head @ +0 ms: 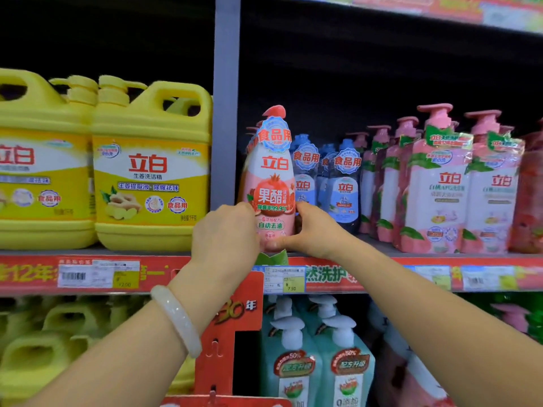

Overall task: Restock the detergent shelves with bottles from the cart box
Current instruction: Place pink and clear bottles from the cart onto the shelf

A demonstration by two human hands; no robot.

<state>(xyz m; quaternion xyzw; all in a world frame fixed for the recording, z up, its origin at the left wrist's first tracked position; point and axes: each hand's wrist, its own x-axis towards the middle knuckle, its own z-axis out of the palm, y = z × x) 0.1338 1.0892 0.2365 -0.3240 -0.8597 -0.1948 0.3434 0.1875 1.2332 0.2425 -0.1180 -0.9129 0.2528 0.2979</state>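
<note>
I see a pink pomegranate detergent bottle (pixel 271 177) standing upright on the shelf (pixel 382 254), long axis vertical, cap at the top, label facing me. My left hand (pixel 224 230) and right hand (pixel 311 230) curl around its lower body from either side. It sits at the shelf's front edge, just right of the grey upright post (pixel 224 98) (blue bottles (pixel 342 186) stand just behind), yellow jugs (pixel 151 168) further left.

You face a store shelving unit. A grey upright post (pixel 225 98) divides two bays. The shelf edge (pixel 382 261) carries a red strip with price tags (pixel 98 274). Behind the goods the bay recess (pixel 367 77) is dark. The upper shelf edge (pixel 440 7) is blurred.
</note>
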